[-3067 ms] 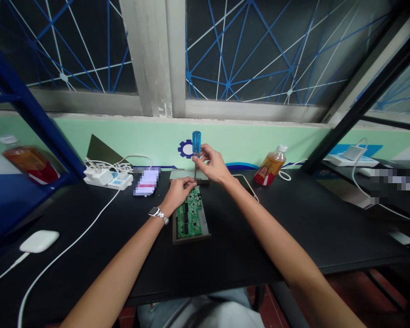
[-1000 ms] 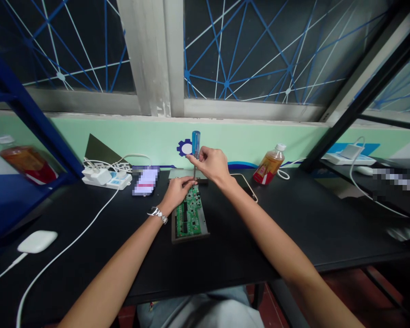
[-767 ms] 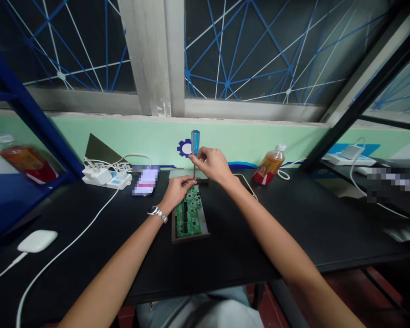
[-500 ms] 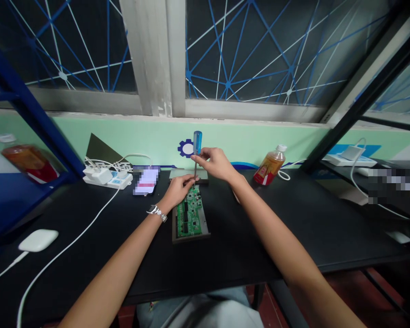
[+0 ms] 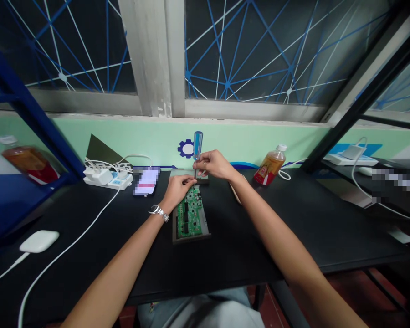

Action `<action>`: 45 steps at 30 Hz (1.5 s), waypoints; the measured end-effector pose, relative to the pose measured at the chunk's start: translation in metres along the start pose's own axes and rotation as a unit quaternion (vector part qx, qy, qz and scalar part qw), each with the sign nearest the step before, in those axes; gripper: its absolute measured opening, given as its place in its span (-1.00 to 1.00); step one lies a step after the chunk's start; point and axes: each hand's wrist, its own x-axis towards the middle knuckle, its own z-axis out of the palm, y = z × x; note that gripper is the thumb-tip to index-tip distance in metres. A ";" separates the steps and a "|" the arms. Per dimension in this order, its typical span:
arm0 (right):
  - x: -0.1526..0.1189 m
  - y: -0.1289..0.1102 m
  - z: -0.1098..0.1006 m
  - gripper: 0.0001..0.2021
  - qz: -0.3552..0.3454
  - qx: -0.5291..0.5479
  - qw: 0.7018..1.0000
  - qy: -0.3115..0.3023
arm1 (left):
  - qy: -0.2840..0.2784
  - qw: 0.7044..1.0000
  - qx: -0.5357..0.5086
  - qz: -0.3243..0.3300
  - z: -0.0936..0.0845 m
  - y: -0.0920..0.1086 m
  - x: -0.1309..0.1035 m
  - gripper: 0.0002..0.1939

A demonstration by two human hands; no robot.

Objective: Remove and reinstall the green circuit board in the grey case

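A screwdriver (image 5: 198, 146) with a clear blue handle stands nearly upright over the far end of a green circuit board (image 5: 191, 216). My right hand (image 5: 216, 165) is closed around it, thumb and fingers pinching just beneath the handle. Lower down, my left hand (image 5: 176, 189) is closed, its thumb and fingertips pinched at the shaft close to the board. The shaft's tip is mostly hidden by those fingers. The board lies in a shallow grey metal housing (image 5: 175, 230) on the black table. Behind my hands lies a flat grey metal piece (image 5: 177, 172), partly covered.
To the left are a phone (image 5: 146, 181) with a lit screen, a white power strip (image 5: 119, 181) with plugs and cables, and a white charger-like puck (image 5: 40, 240). A drink bottle (image 5: 269, 166) stands at the right. A tan object (image 5: 237, 193) is partly hidden under my right forearm.
My right fingers have slid slightly down and curled differently on the screwdriver, which leans a little less. My left hand stays by the shaft, and the board has barely moved.
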 end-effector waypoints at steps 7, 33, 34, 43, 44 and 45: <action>-0.003 -0.004 -0.001 -0.89 0.005 -0.007 1.000 -0.009 | 0.020 0.999 -0.039 -0.012 0.005 -0.004 0.003 -0.81; 0.000 0.004 0.006 -0.81 0.033 0.053 0.997 -0.040 | -0.050 0.989 -0.140 0.007 0.015 -0.012 0.010 -0.76; 0.000 0.005 0.005 -0.81 0.032 0.048 0.998 -0.028 | -0.059 0.987 -0.150 0.005 0.013 -0.012 0.009 -0.74; 0.002 0.011 -0.002 -0.79 0.023 0.046 0.997 -0.050 | -0.083 0.991 -0.106 0.002 -0.007 -0.005 0.005 -0.74; 0.002 0.010 -0.001 -0.79 0.024 0.046 0.997 -0.053 | -0.073 0.993 -0.095 0.002 -0.007 -0.004 0.004 -0.75; 0.002 0.009 -0.001 -0.79 0.024 0.046 0.997 -0.055 | -0.062 0.994 -0.087 0.001 -0.007 -0.003 0.004 -0.76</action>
